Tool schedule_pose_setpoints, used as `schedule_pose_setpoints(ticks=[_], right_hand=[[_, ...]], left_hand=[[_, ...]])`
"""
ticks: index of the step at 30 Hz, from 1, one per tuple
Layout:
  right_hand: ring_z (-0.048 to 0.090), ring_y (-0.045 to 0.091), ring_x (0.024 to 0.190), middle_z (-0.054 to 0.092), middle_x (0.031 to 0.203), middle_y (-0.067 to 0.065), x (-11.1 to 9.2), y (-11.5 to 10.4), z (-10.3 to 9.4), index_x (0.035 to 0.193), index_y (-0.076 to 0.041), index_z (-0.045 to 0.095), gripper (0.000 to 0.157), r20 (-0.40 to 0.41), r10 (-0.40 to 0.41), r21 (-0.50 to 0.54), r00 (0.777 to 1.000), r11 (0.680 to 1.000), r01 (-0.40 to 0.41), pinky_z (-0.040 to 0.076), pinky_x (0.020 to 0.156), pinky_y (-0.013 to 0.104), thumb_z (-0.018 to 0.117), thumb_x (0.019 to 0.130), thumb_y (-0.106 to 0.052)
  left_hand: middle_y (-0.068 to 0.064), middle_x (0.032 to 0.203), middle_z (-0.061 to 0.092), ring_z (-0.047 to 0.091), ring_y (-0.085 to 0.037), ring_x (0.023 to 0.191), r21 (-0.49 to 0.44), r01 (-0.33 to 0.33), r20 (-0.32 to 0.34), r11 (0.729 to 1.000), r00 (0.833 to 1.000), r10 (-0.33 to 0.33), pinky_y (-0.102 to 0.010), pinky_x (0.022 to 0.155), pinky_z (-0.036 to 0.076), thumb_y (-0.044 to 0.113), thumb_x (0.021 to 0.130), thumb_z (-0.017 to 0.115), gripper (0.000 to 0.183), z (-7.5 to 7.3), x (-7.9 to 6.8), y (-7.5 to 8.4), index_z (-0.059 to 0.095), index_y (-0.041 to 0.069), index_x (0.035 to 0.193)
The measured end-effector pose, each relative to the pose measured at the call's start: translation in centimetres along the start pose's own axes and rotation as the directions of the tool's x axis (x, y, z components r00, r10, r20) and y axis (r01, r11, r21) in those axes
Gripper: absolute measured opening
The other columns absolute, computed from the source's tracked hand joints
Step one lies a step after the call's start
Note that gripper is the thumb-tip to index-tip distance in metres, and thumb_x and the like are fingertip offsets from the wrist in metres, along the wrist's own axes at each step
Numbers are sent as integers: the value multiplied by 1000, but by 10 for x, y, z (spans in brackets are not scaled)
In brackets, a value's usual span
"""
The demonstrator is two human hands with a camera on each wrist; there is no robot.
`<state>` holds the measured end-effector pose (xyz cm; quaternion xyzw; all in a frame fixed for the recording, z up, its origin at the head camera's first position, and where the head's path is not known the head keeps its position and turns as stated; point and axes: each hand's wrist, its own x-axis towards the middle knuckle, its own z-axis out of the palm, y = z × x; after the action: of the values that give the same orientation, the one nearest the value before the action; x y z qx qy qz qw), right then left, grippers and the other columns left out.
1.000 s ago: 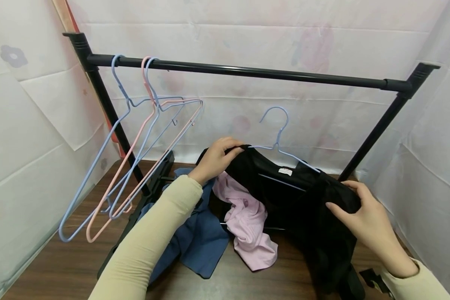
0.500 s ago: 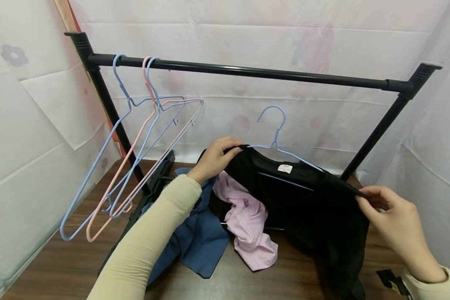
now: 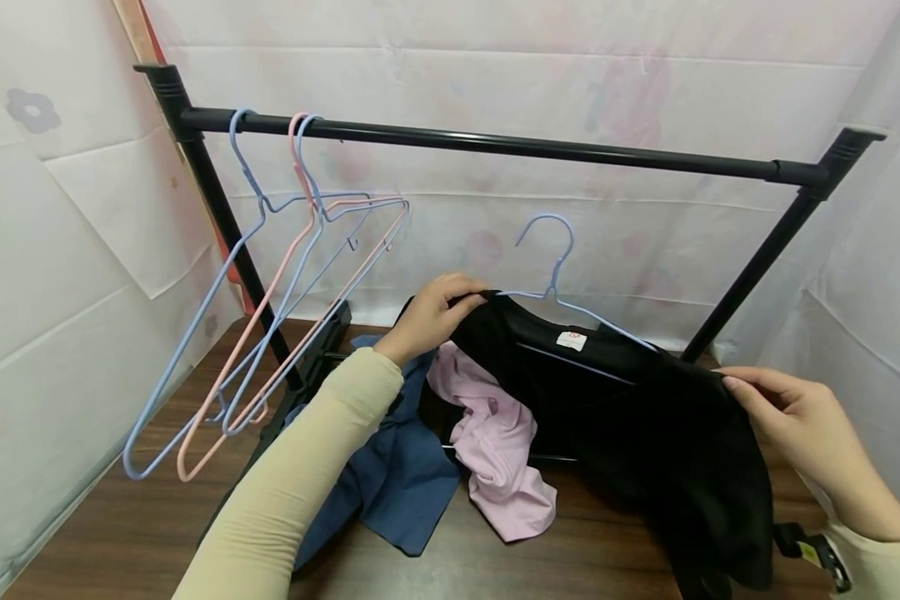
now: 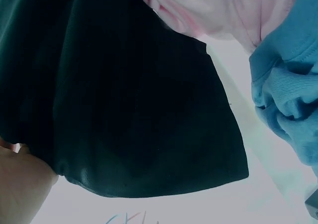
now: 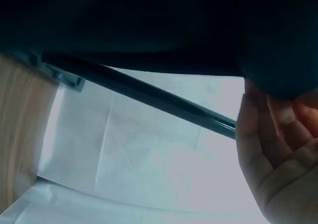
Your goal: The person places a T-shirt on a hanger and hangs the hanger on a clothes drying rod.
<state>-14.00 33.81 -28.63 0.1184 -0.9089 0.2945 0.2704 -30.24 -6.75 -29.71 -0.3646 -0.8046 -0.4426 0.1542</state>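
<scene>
A black garment (image 3: 600,417) with a white neck label hangs spread between my two hands. Inside its neck sits a light blue hanger (image 3: 558,265), its hook and upper arms showing above the collar and its lower bar across the opening. My left hand (image 3: 437,315) pinches the garment's left shoulder by the hanger's left arm. At the other side my right hand (image 3: 802,425) pinches the right shoulder edge between thumb and fingers, out past the hanger's visible arm. The right wrist view shows the right fingers (image 5: 256,129) at the dark cloth. The hanger's ends are hidden under the fabric.
Above runs a black rack bar (image 3: 495,143) between two slanted posts. Light blue hangers and a pink hanger (image 3: 285,267) hang at its left end. A blue garment (image 3: 397,467) and a pink garment (image 3: 495,450) lie below on the brown wooden table (image 3: 510,567).
My right hand has moved right, from gripping the bunched shoulder to pinching its outer edge, and the black cloth is pulled out wider. My left hand stays at the left shoulder.
</scene>
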Motion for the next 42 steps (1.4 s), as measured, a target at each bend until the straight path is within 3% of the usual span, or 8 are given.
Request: schedule_pose_setpoints(ticks=[6, 9, 18, 25, 29, 34, 40, 42], right_hand=[[44, -8, 56, 56, 71, -25, 3, -11, 2, 112, -13, 73, 20, 52, -17, 42, 999, 999, 14, 35, 56, 11, 59, 98, -10], [52, -11, 76, 63, 97, -33, 4, -20, 3, 113, -14, 73, 21, 61, -50, 47, 997, 998, 47, 38, 71, 4, 61, 96, -8], [49, -7, 65, 58, 98, -37, 9, -37, 19, 102, -12, 76, 18, 15, -159, -32, 987, 987, 159, 40, 58, 7, 73, 86, -4], [45, -9, 64, 74, 91, 5, 14, -43, 29, 99, -10, 76, 15, -28, -193, -105, 981, 976, 189, 37, 59, 9, 73, 86, -4], [34, -8, 50, 71, 84, 9, 15, -43, 32, 99, -9, 74, 15, -53, -208, -87, 977, 975, 203, 31, 50, 13, 71, 86, -2], [31, -7, 47, 68, 85, 4, 15, -42, 34, 100, -8, 72, 16, -100, -216, -62, 971, 976, 211, 29, 47, 16, 69, 88, 1], [43, -12, 69, 55, 97, -39, 15, -37, 35, 97, -5, 73, 17, -192, -203, -35, 960, 979, 200, 36, 61, 11, 69, 85, 4], [43, -13, 69, 52, 98, -44, 15, -36, 33, 97, -4, 73, 15, -201, -200, -28, 959, 980, 198, 36, 60, 10, 69, 86, 4]], left_hand=[[-5, 118, 68, 58, -21, 112, 12, -11, -3, 1000, 1000, 12, -39, 96, 49, 18, 98, 59, 26, 2, 1, 2, 70, 11, 122], [-4, 118, 68, 58, -20, 112, 15, -9, -4, 1000, 1000, 9, -38, 96, 49, 18, 98, 60, 26, 4, 1, 4, 70, 12, 121], [-4, 114, 69, 59, -19, 109, 20, -27, -9, 999, 1000, 27, -37, 94, 50, 17, 98, 60, 25, 7, 0, 8, 71, 11, 120], [-4, 110, 70, 59, -19, 105, 41, -56, 6, 998, 998, 56, -36, 91, 50, 16, 98, 60, 24, 10, -1, 12, 71, 11, 119], [-2, 111, 69, 59, -17, 106, 48, -44, 13, 998, 999, 43, -36, 93, 49, 19, 98, 60, 25, 11, 0, 13, 71, 12, 119], [-1, 116, 68, 59, -17, 111, 21, -21, 15, 1000, 1000, 21, -36, 98, 48, 22, 99, 59, 25, 9, 0, 12, 71, 14, 119], [-3, 118, 68, 61, -18, 113, -20, 0, -6, 1000, 1000, -1, -36, 100, 48, 22, 98, 59, 25, 4, 0, 9, 70, 13, 119], [-3, 120, 67, 60, -18, 115, -21, 11, -14, 1000, 1000, -12, -37, 101, 48, 23, 99, 59, 26, 2, 0, 7, 70, 13, 120]])
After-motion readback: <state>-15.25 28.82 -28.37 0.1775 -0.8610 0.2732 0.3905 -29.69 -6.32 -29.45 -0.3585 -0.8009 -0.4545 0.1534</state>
